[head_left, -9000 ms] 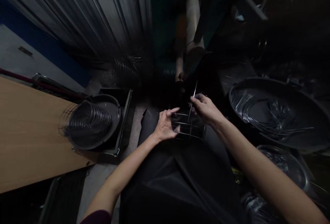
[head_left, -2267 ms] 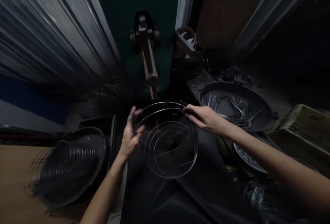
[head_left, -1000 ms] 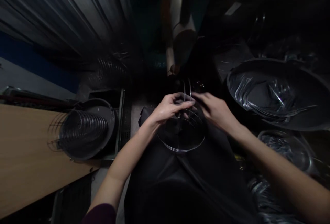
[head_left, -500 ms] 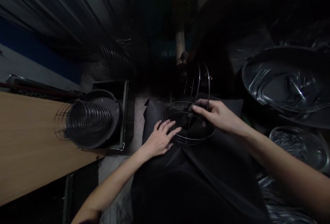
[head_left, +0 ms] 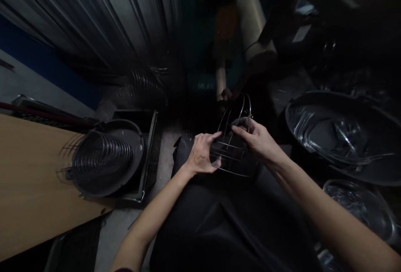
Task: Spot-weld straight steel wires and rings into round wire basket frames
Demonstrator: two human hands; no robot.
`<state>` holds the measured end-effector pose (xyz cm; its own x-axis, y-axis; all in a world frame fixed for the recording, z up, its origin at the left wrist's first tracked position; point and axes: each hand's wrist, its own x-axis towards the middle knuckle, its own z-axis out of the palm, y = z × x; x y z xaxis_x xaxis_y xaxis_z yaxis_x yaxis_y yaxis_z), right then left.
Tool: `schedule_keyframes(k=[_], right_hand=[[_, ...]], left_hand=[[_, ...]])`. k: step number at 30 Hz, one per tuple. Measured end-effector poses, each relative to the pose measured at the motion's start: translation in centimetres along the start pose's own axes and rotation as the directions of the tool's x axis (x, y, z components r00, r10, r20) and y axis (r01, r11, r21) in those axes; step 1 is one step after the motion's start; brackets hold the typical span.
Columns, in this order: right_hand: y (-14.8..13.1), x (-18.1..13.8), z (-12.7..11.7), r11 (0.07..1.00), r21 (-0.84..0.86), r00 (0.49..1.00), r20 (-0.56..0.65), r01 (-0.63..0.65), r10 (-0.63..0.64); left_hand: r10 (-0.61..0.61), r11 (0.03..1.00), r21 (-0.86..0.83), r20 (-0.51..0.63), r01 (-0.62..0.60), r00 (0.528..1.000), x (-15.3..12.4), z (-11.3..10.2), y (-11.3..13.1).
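- My left fingers (head_left: 216, 135), spread wide, held the wire frame (head_left: 228, 156) between thumb and forefinger.
- To their right, my right fingers (head_left: 242, 131) pinched the curved wires (head_left: 250, 109) narrowly.
- I judged a firm left hold and light right pinch best; thin wire could bend.
- Well left of the fingers sat a pan (head_left: 138, 138) of wire rings (head_left: 109, 151).

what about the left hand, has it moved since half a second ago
Yes: relative to the round dark pan, the left hand moved forward and right.
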<state>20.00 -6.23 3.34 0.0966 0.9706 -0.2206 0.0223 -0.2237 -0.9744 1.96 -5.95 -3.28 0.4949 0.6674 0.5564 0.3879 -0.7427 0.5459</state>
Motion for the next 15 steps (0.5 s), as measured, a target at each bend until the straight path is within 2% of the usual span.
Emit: schedule_keyframes(k=[2, 4, 9, 15], right_hand=[[-1.0, 1.5, -0.1, 1.0, 0.03, 1.0, -0.001, -0.004, 0.004], [-2.0, 3.1, -0.4, 0.998, 0.063, 1.0, 0.006, 0.002, -0.003], [-3.4, 5.7, -1.3, 0.991, 0.134, 1.0, 0.03, -0.006, 0.002], [-3.9, 6.8, -1.7, 0.986, 0.168, 0.999, 0.035, 0.021, -0.027]], left_hand=[[0.039, 0.995, -0.078, -0.184, -0.054, 0.982, 1.2, 0.2, -0.6], [0.065, 0.989, -0.112, -0.276, -0.099, 0.959, 2.7, 0.4, -1.3], [0.095, 0.987, -0.097, -0.315, -0.131, 0.944, 5.7, 0.9, -2.4], [0.107, 0.987, -0.081, -0.313, -0.139, 0.944, 7.0, 1.0, -2.9]])
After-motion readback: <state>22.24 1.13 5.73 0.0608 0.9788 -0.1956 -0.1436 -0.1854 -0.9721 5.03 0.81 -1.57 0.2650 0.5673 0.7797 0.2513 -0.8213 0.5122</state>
